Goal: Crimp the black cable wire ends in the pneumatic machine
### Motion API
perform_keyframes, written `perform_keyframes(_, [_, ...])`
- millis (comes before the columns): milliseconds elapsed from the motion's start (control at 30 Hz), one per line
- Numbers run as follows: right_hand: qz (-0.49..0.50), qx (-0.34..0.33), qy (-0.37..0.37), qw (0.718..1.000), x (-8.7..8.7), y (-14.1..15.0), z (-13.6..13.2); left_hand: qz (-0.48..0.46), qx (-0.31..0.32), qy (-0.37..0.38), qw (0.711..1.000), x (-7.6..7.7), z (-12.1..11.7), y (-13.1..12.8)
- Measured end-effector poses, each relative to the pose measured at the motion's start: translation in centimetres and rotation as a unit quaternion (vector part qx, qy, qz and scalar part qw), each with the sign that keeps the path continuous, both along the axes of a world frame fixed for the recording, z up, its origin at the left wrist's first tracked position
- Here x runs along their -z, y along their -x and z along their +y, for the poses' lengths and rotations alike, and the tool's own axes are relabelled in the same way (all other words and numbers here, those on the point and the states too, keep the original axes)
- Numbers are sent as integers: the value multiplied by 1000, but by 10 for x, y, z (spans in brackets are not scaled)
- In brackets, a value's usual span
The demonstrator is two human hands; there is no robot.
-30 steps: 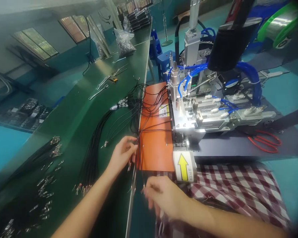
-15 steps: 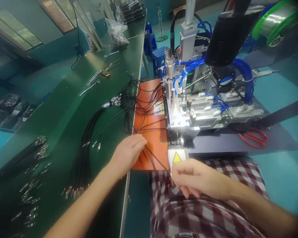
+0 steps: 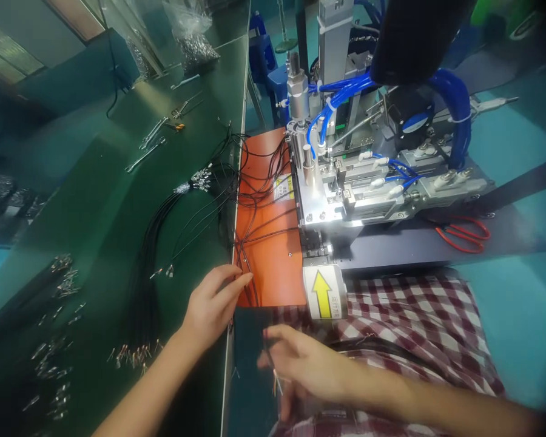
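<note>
My right hand [image 3: 304, 367], smeared by motion, is low over my lap, its fingers closed round the end of a black cable [image 3: 268, 347]. Thin coloured wires [image 3: 275, 383] stick out below its fingers. At the table edge, my left hand [image 3: 216, 303] is curled, thumb and forefinger close together on the black cable where it crosses the orange sheet [image 3: 273, 279]. The exact grip is partly hidden. Further black cables [image 3: 255, 200] run over the sheet to the metal machine [image 3: 316, 200].
A tied bundle of black cables [image 3: 148, 261] lies on the green table [image 3: 95, 200], with more cable ends [image 3: 66, 279] at left. A white roller with a yellow arrow [image 3: 323, 291] stands close to my right forearm. Red-handled scissors [image 3: 464, 233] lie right of the machine.
My right hand has moved left and down with the cable end, away from the yellow-marked roller. My left hand has shifted slightly left and down. The view has moved a little.
</note>
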State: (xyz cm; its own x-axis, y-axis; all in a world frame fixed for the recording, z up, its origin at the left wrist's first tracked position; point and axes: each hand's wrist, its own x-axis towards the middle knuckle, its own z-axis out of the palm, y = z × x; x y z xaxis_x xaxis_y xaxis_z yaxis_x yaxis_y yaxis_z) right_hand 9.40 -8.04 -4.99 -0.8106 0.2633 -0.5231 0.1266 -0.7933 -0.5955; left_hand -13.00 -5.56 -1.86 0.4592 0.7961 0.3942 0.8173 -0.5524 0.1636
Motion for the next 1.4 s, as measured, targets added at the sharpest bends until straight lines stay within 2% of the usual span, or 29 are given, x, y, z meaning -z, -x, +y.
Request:
perform_keyframes(67, [9,2,-22,1000,-1,0,2,1,-1,-4,1000,-1,-1,0])
perform_keyframes(200, [-48,32,-115,992,-11,-10,8,-6,-11,-7,1000,-2,-2,-3])
perform_keyframes(233, [-53,55,-114,991,-11,-8,8,-10,-13,-8,1000,-3,-1,-5])
perform_keyframes(300, [-30,70,-49,996,-10,2,5,-19,-14,-8,1000,-3,0,-9])
perform_keyframes(367, [-17,39,0,999,-10,14,4,-23,-19,-9,1000,-4,1,-13])
perform_keyframes(400, [-16,22,-1,1000,-11,16,4,-25,-23,-7,999,-6,0,-14])
perform_keyframes(467, [-24,4,-48,999,-17,10,10,-28,-34,-9,999,-8,-1,-14])
perform_keyframes(533, [-44,15,-115,992,-28,-13,20,-25,-36,-14,999,-10,-5,-11])
perform_keyframes(633, [-96,75,-199,973,-45,-58,41,20,19,-16,999,-14,-10,-4])
perform_keyframes(700, [-133,85,-254,954,-54,-78,53,88,62,2,994,-18,-9,-5])
perform_keyframes(800, [-190,72,-342,918,-60,-82,64,138,64,47,987,-30,1,-24])
perform_keyframes(867, [-178,59,-367,911,-61,-75,69,93,67,48,992,-38,13,-47])
perform_keyframes(967, [-127,64,-345,928,-58,-70,76,49,108,55,991,-40,32,-79])
perform_keyframes(1033, [-130,102,-306,938,-54,-75,81,17,115,84,990,-35,42,-89])
perform_keyframes(1133, [-163,180,-285,927,-46,-85,87,-33,50,105,993,-21,47,-88])
perform_keyframes(1200, [-176,204,-290,918,-43,-86,89,-47,14,99,994,-12,45,-85])
perform_keyframes(1300, [-169,226,-279,918,-40,-76,91,-44,4,92,995,-5,43,-84])
perform_keyframes(1400, [-151,240,-268,921,-38,-65,95,-41,4,110,993,-5,43,-88])
